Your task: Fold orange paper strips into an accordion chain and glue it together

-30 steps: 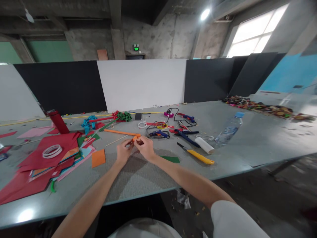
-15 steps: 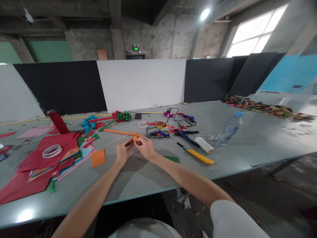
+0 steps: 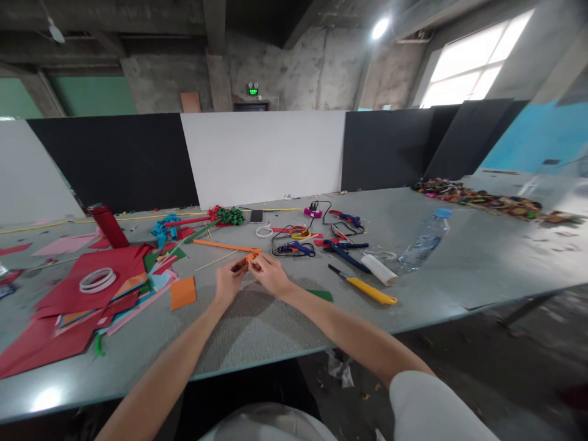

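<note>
My left hand (image 3: 229, 280) and my right hand (image 3: 270, 274) meet over the table, fingers pinched on the end of an orange paper flower (image 3: 250, 258). Much of the flower is hidden by my fingertips. Its long orange stem (image 3: 220, 244) runs off to the left. Below the stem lies a thin wooden stick (image 3: 215, 261). An orange paper rectangle (image 3: 182, 293) rests left of my left hand. Partly behind my right forearm is a green paper piece (image 3: 320, 295).
Red paper sheets (image 3: 59, 343) with a tape roll (image 3: 97, 280) lie left, near a red bottle (image 3: 108, 225). Right are a yellow utility knife (image 3: 371, 290), blue-handled pliers (image 3: 345, 253), a glue gun (image 3: 296, 247), a white roll (image 3: 379, 269) and a water bottle (image 3: 425, 239).
Both hands stay in almost the same place on the orange paper flower. Only the fingers of my right hand shift slightly.
</note>
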Motion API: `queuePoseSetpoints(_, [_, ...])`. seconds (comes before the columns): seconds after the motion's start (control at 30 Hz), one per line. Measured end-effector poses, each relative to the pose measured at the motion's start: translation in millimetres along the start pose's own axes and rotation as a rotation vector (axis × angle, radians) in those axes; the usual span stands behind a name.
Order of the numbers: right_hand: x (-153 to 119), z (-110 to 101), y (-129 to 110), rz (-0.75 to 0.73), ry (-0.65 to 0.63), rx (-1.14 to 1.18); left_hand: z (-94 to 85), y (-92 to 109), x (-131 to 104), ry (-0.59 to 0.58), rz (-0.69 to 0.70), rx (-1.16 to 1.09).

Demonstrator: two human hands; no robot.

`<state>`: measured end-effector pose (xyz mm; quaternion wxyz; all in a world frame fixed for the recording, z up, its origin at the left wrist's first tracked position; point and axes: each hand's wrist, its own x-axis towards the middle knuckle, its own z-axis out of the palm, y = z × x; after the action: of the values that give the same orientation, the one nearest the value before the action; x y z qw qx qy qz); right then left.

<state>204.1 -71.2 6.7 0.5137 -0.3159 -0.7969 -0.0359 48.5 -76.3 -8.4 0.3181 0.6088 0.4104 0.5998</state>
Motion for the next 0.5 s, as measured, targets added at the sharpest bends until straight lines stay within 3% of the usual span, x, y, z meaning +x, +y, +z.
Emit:
queuePoseSetpoints(0.23, [1.0,0.2,0.3,-0.131,0.036,-0.094,0.2,0.6,3.7,-0.02,-0.047,-0.101])
queuePoseSetpoints(0.5, [3.0,-2.1,-4.5,0.177,0.143,0.175,-3.6,13.0,2.6,-0.074,-0.095,-0.203])
